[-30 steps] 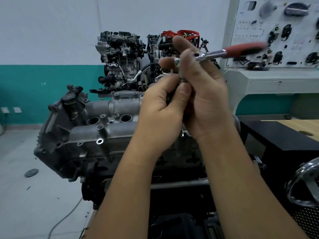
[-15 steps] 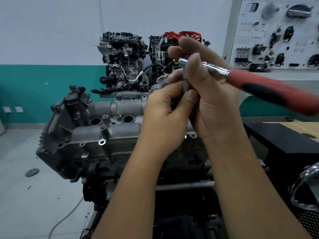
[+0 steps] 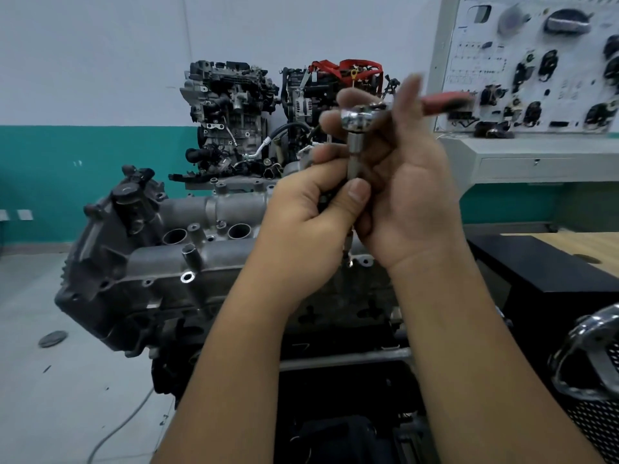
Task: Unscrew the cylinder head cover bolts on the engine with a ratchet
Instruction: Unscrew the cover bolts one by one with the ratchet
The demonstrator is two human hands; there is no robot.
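The grey cylinder head cover [image 3: 174, 256] of the engine lies in front of me, with open plug wells and bolt bosses on top. Both hands are raised above its right part. My right hand [image 3: 405, 195] holds the ratchet [image 3: 358, 117] by its chrome head, fingers partly spread, and the red handle [image 3: 445, 102] points right behind them. A long chrome socket [image 3: 354, 155] hangs down from the head. My left hand [image 3: 311, 222] pinches the socket's lower end between thumb and fingers. A thin bolt shank [image 3: 347, 249] shows just below the hands.
Two more engines [image 3: 234, 118] stand behind against the white and teal wall. A white training board [image 3: 536, 61] with car parts is at the right, above a grey console. A black and wood bench [image 3: 569, 259] and a chrome grille [image 3: 589, 356] are at the right.
The ratchet handle has swung from low on the right back up and away behind my right hand. The chrome head and socket are now exposed. My left hand keeps its pinch.
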